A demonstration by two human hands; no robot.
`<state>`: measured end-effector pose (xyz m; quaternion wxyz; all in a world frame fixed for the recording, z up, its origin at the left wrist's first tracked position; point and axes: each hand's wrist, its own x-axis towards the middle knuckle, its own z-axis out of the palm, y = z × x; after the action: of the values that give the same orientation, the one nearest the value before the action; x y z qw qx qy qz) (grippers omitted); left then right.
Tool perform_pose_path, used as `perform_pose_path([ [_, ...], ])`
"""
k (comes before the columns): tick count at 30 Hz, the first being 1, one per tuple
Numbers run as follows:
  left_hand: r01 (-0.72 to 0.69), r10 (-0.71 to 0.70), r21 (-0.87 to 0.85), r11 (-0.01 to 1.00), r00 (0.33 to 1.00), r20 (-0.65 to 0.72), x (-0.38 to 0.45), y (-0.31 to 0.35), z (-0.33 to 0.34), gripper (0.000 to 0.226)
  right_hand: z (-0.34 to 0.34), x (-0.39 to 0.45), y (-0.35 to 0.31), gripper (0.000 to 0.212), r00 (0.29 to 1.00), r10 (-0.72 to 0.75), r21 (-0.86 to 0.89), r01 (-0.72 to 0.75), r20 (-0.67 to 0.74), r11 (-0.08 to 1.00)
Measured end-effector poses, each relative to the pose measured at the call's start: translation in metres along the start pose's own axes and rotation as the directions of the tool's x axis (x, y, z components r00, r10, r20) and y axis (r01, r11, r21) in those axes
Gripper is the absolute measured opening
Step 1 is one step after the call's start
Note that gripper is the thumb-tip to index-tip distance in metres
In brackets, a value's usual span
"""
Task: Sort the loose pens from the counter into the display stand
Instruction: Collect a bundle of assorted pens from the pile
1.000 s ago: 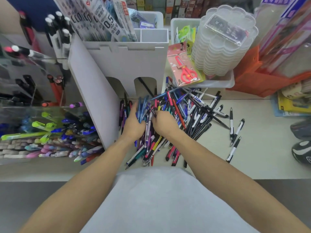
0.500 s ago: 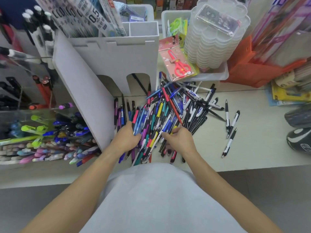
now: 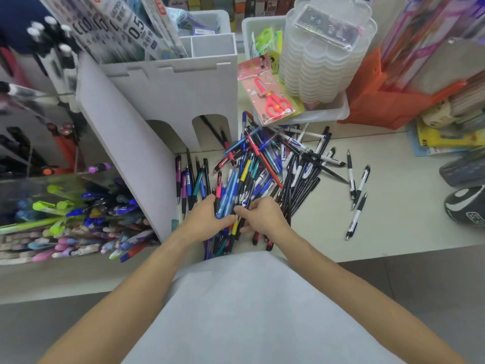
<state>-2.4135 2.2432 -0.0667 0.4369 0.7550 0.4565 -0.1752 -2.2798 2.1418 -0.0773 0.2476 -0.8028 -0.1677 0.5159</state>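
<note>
Head view: pens (image 3: 265, 169), mixed blue, black, red & yellow, lie heaped on the pale table (image 3: 393, 206) w/ the white stand (image 3: 170, 101) just behind. Left grip (image 3: 207, 219) clasps a blue bunch; right grip (image 3: 262, 216) pinches pens beside it. Fingertips hidden among the pens; shop shelves at the back are blurred.

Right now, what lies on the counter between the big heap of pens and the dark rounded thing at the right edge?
In the head view, four loose black-and-white click pens lie scattered between the heap of mixed pens and the dark rounded object; the cream counter is otherwise bare there.
</note>
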Motion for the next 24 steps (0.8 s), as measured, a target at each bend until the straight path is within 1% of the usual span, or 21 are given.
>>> perform_pose_path([
  [1,-0.008,0.009,-0.05,0.999,1.0,0.018,0.001,-0.002,-0.002,0.043,0.0,0.002,0.0,0.037,0.999,0.023,0.032,-0.024,0.026,0.999],
  [3,0.003,0.003,-0.094,0.996,0.998,0.057,0.002,-0.006,-0.005,0.059,-0.001,0.004,-0.001,0.032,0.992,0.079,0.194,-0.097,0.096,0.976],
  [4,0.017,-0.011,-0.083,0.996,0.997,0.072,0.003,-0.006,-0.007,0.067,-0.001,0.005,-0.001,0.037,0.986,0.108,0.287,-0.141,0.127,0.948],
  [5,0.023,-0.017,-0.072,0.997,0.996,0.087,0.005,-0.008,-0.008,0.069,-0.001,0.004,-0.001,0.043,0.98,0.129,0.358,-0.175,0.149,0.917],
  [6,0.025,-0.016,-0.076,0.997,0.993,0.119,0.004,-0.006,-0.01,0.062,-0.001,0.003,-0.001,0.045,0.977,0.142,0.413,-0.198,0.162,0.889],
  [7,0.023,-0.007,-0.104,0.994,0.988,0.152,0.005,-0.006,-0.011,0.057,0.001,0.003,-0.001,0.042,0.976,0.142,0.45,-0.203,0.166,0.87],
  [9,0.024,0.015,-0.188,0.982,0.98,0.199,0.005,-0.005,-0.01,0.059,0.003,0.0,-0.003,0.031,0.98,0.122,0.484,-0.183,0.155,0.856],
  [12,0.0,0.052,-0.296,0.955,0.984,0.168,0.005,-0.004,-0.004,0.058,0.003,-0.003,-0.007,0.032,0.993,0.067,0.429,-0.102,0.096,0.897],
  [14,-0.007,0.061,-0.357,0.934,0.988,0.142,0.007,-0.002,-0.003,0.055,-0.001,-0.003,-0.009,0.035,0.993,0.024,0.398,-0.068,0.114,0.915],
  [16,-0.016,0.066,-0.387,0.922,0.991,0.115,0.008,0.006,-0.004,0.052,-0.009,-0.002,-0.012,0.032,0.992,-0.012,0.336,-0.032,0.127,0.941],
  [18,-0.03,0.066,-0.404,0.914,0.995,0.076,0.005,0.018,-0.008,0.043,-0.023,-0.003,-0.019,0.028,0.992,-0.059,0.2,0.037,0.107,0.979],
  [20,-0.066,0.089,-0.431,0.9,0.996,0.033,0.003,0.03,-0.009,0.035,-0.037,-0.01,-0.027,0.035,0.988,-0.127,0.032,0.125,0.087,0.992],
  [21,-0.085,0.097,-0.447,0.891,0.995,0.005,0.001,0.034,-0.01,0.031,-0.044,-0.012,-0.031,0.04,0.982,-0.167,-0.02,0.17,0.088,0.985],
  [22,-0.106,0.106,-0.466,0.879,0.994,-0.026,-0.002,0.04,-0.011,0.028,-0.049,-0.015,-0.033,0.044,0.975,-0.196,-0.036,0.2,0.104,0.979],
  [24,-0.135,0.128,-0.52,0.844,0.991,-0.049,-0.005,0.046,-0.014,0.027,-0.061,-0.019,-0.038,0.046,0.968,-0.207,-0.006,0.21,0.144,0.978],
])
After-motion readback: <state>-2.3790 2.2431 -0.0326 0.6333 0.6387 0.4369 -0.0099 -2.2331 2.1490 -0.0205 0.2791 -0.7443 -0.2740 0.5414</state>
